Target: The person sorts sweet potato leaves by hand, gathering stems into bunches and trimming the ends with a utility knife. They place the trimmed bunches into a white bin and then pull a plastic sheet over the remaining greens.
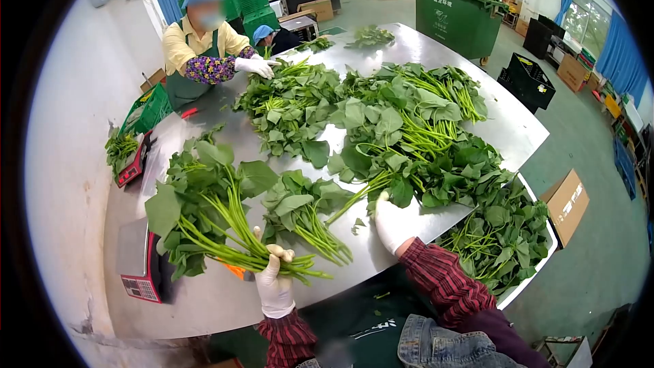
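Note:
My left hand (276, 279), in a white glove, is wrapped round the stems of a bunch of leafy greens (228, 215) held above the metal table (197, 307). Its leaves spread up and to the left. My right hand (394, 223), also gloved, reaches to the near edge of a large heap of greens (422, 136); its fingertips are partly hidden by leaves and stems, so what it grips cannot be made out. Between my hands a smaller bunch (306, 215) lies on the metal.
A white crate of greens (504, 245) stands at the right. Red scales (143, 266) sit at the left edge. Across the table a co-worker (204, 48) touches another heap (289, 109); a second person (272, 37) is beyond. A green bin (453, 20) stands behind.

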{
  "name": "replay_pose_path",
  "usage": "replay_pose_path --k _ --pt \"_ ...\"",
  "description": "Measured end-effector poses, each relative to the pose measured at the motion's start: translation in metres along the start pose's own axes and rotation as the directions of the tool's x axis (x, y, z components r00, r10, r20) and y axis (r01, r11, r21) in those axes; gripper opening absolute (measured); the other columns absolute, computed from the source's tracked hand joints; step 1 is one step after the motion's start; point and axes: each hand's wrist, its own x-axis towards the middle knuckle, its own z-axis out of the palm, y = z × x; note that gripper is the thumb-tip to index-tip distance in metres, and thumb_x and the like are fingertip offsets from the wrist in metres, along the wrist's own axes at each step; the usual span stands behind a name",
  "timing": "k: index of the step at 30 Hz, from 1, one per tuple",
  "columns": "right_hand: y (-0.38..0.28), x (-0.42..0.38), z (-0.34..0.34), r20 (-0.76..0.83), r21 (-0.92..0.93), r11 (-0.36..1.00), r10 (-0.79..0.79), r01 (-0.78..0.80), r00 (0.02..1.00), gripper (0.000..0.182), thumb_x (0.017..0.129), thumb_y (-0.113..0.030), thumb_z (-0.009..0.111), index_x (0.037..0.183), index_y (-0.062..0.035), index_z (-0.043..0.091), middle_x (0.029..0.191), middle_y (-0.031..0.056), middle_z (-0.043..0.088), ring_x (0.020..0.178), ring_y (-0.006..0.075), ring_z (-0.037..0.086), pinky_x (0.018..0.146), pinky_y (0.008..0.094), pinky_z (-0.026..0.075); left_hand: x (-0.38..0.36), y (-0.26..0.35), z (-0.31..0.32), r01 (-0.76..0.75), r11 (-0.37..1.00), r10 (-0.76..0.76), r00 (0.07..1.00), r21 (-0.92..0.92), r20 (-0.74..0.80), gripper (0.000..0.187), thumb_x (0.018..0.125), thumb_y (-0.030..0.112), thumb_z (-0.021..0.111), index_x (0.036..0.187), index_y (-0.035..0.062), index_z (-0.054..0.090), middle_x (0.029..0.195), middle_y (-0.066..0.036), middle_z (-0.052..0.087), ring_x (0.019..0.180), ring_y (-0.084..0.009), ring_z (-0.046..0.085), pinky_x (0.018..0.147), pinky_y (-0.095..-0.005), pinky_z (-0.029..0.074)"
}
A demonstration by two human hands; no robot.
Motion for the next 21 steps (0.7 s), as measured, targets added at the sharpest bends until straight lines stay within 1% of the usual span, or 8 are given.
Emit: replay_pose_path --k 1,2,4,6,15,16,18,21 --pt "0.012 0.010 0.002 0.153 -0.431 0.839 -0.296 0.333 0.943 0.024 0.089 -0.022 0.049 0.091 0.0003 0.058 0.074 0.0206 0.061 0.068 0.0327 0.060 0.063 0.0410 0.047 0.000 -0.001 -0.001 0.002 1.000 -0.002 1.000 0.001 0.000 0.057 0.086 0.007 0.061 0.135 0.0052 0.033 0.089 -0.005 0.059 0.074 -0.0164 0.052 0.078 -0.0360 0.043" --pt "0.023 0.019 0.003 0.406 -0.695 0.407 -0.457 0.592 0.791 0.023 0.090 -0.022 0.051 0.089 0.0005 0.057 0.071 0.0196 0.061 0.061 0.0325 0.060 0.056 0.0398 0.048 0.002 -0.003 -0.002 -0.010 0.999 0.011 1.000 0.049 -0.003 0.057 0.085 0.009 0.063 0.133 0.0050 0.034 0.087 -0.004 0.058 0.073 -0.0161 0.052 0.078 -0.0362 0.042" --pt "0.034 0.027 0.038 0.455 -0.793 0.286 -0.309 0.538 0.835 0.039 0.093 -0.032 0.044 0.077 -0.0018 0.063 0.060 0.0168 0.059 0.057 0.0323 0.061 0.053 0.0430 0.049 0.004 -0.005 -0.002 -0.025 0.995 0.025 1.000 0.093 0.001 0.056 0.084 0.011 0.064 0.131 0.0049 0.035 0.084 -0.003 0.057 0.072 -0.0158 0.051 0.077 -0.0363 0.042" --pt "0.025 0.028 0.064 0.354 -0.850 0.401 -0.048 0.342 0.934 0.052 0.088 -0.046 0.047 0.070 -0.0011 0.067 0.069 0.0196 0.064 0.063 0.0357 0.063 0.062 0.0431 0.050 0.004 -0.007 -0.002 0.010 1.000 -0.010 1.000 0.012 0.014 0.052 0.082 0.013 0.067 0.125 0.0046 0.039 0.081 -0.002 0.055 0.071 -0.0153 0.050 0.075 -0.0366 0.041" --pt "0.040 0.038 0.051 0.107 -0.571 0.816 -0.037 0.091 0.994 0.034 0.080 -0.030 0.058 0.079 0.0039 0.064 0.073 0.0252 0.062 0.074 0.0407 0.061 0.070 0.0457 0.048 0.002 0.001 -0.007 -0.016 0.995 0.022 0.998 0.101 -0.063 0.043 0.082 0.007 0.066 0.117 0.0032 0.042 0.079 -0.004 0.055 0.071 -0.0157 0.051 0.075 -0.0351 0.043" --pt "0.050 0.039 0.046 0.130 -0.369 0.927 -0.026 0.072 0.991 0.031 0.081 -0.027 0.059 0.082 0.0039 0.061 0.066 0.0231 0.060 0.066 0.0392 0.060 0.065 0.0443 0.047 0.001 0.000 -0.008 -0.010 0.994 0.020 0.996 0.112 -0.085 0.041 0.081 0.004 0.066 0.116 0.0029 0.044 0.080 -0.005 0.056 0.072 -0.0160 0.052 0.075 -0.0340 0.044" --pt "-0.023 -0.005 0.022 0.249 -0.229 0.971 0.132 -0.074 0.960 0.023 0.085 -0.023 0.059 0.080 -0.0008 0.061 0.059 0.0033 0.058 0.049 0.0079 0.053 0.048 0.0234 0.043 0.001 -0.004 -0.002 0.034 0.987 -0.013 0.991 0.160 -0.133 0.039 0.080 0.000 0.065 0.114 0.0027 0.045 0.082 -0.006 0.057 0.074 -0.0165 0.054 0.075 -0.0324 0.045" --pt "-0.064 -0.034 0.002 0.402 -0.322 0.946 0.110 0.028 0.909 0.023 0.085 -0.024 0.059 0.080 -0.0015 0.062 0.059 0.0023 0.058 0.047 0.0077 0.052 0.046 0.0236 0.042 0.007 -0.019 0.016 0.124 0.968 -0.087 0.980 0.216 -0.177 0.035 0.078 -0.008 0.060 0.110 0.0018 0.049 0.089 -0.009 0.060 0.080 -0.0182 0.059 0.075 -0.0290 0.048"
